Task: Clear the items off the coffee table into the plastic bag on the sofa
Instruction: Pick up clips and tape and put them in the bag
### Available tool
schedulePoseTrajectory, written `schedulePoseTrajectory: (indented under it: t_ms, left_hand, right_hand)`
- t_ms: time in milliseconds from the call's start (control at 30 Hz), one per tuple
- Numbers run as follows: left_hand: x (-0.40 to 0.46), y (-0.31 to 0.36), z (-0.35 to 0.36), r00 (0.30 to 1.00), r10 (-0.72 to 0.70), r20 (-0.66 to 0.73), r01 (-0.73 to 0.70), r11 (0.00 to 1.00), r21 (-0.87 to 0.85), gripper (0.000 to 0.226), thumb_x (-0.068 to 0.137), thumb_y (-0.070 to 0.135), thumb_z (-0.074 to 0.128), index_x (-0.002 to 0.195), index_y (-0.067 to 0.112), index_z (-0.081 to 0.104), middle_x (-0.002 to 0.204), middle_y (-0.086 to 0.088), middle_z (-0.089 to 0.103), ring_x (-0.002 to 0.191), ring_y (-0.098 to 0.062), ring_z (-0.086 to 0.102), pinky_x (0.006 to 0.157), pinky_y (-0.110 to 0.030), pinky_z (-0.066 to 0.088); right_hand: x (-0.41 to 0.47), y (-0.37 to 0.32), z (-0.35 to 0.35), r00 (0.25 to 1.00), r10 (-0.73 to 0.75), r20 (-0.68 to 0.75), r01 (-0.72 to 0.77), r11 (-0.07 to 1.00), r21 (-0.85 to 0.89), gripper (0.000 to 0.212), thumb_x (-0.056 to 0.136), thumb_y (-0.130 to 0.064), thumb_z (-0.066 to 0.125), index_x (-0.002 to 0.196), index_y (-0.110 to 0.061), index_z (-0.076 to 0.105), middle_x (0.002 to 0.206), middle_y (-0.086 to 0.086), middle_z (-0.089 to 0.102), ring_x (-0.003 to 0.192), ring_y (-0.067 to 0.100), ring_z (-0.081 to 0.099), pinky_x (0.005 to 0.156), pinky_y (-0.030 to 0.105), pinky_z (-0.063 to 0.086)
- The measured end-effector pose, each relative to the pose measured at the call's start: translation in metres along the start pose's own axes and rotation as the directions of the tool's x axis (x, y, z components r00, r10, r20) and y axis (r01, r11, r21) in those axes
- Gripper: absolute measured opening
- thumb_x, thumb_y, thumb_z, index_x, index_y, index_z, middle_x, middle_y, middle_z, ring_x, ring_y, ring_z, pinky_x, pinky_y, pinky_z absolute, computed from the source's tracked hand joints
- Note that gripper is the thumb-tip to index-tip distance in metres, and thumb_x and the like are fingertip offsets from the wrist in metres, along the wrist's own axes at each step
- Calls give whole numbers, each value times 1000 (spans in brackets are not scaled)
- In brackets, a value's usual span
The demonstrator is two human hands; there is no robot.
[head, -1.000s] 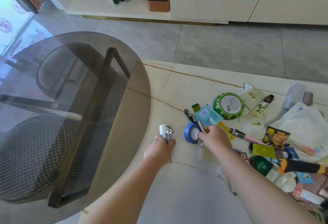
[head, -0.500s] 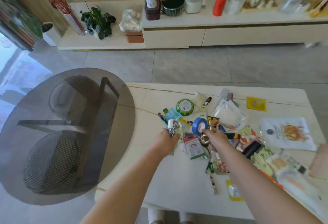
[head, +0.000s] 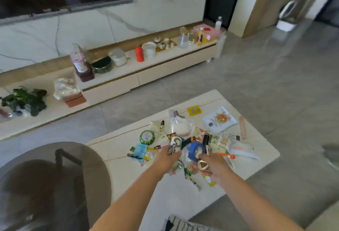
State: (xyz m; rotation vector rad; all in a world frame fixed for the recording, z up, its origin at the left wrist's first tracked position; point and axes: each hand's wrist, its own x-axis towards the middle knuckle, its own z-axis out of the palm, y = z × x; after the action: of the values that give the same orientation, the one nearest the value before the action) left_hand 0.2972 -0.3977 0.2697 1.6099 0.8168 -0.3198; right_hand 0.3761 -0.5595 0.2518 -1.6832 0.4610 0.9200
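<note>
A cream coffee table (head: 183,199) carries a heap of small items: a green round tin (head: 147,136), a teal sachet (head: 140,149), a white snack packet (head: 219,120), a yellow sachet (head: 194,110). My left hand (head: 166,157) grips a silver key ring with a white fob (head: 175,143), lifted above the heap. My right hand (head: 213,163) holds a blue tape roll (head: 196,150) and a gold heart-shaped trinket (head: 202,165). No plastic bag or sofa seat is clearly in view.
A smoked-glass round table (head: 55,179) overlaps the coffee table's left end. A low TV cabinet (head: 146,69) with jars, a red bottle and a plant stands across the grey tiled floor. A striped cushion (head: 183,224) shows at the bottom edge.
Both hands have lifted their items off the table. The view has swung up and to the right, so the TV wall and the doorway show now.
</note>
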Motion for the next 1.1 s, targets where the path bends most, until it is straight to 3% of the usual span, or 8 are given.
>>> schedulePoseTrajectory:
  t_ms: [100,200,333,400,533,633,833,1100]
  left_hand:
    - [-15,8,19,992,60,114,-57,998,-25,51,83,42,66,125,16,54,114,-12,65,89,-26,66,71,-36,58]
    - [-19,13,47,975,66,214,-67,998,-4,79,70,57,72,137,23,44,130,-12,57,111,-31,61,88,-43,55]
    - [-36,34,98,924,108,366,-154,983,99,68,86,41,65,143,21,35,142,-2,44,119,-24,54,88,-32,51]
    - [-46,42,126,903,100,417,-179,972,154,53,90,33,61,137,22,38,128,-1,49,107,-24,57,76,-28,51]
    - [-63,56,182,836,88,541,-206,965,161,26,92,21,61,114,15,50,93,-15,59,59,-21,57,50,-26,49]
    - [-72,67,226,806,72,587,-255,938,236,9,91,18,60,94,11,55,71,-10,52,49,-20,52,42,-21,43]
    - [-91,81,325,744,21,668,-306,899,313,23,93,15,56,72,11,52,37,3,45,32,-11,43,34,-13,32]
    - [-105,98,447,685,-7,728,-398,833,383,15,93,10,56,79,10,49,55,-6,41,34,-12,42,31,-15,32]
  right_hand:
    - [-33,13,-32,994,-24,-111,35,994,102,12,84,-16,66,91,-8,61,89,14,66,88,29,67,50,25,51]
    - [-58,33,-67,978,-27,-206,65,981,182,6,85,-15,63,87,-10,60,84,14,66,78,26,67,45,22,48]
    - [-83,59,-115,943,-21,-333,123,950,288,7,86,-13,58,93,-11,59,80,11,66,62,16,65,52,21,49]
    - [-98,71,-139,924,-7,-382,149,928,342,3,88,-13,55,89,-13,58,79,9,66,61,15,66,52,19,47]
    - [-115,99,-189,887,34,-460,190,882,431,2,88,-12,57,87,-13,59,69,6,67,56,14,68,60,27,52]
    - [-127,120,-227,856,73,-511,219,845,488,1,87,-11,59,86,-11,59,71,6,64,54,15,67,57,26,51]
    - [-143,162,-313,806,125,-578,266,797,543,7,89,-15,59,84,-12,56,74,6,62,53,13,67,57,26,46]
    - [-155,199,-415,733,247,-634,295,725,623,2,91,-12,53,89,-11,53,76,7,61,63,19,64,57,25,46]
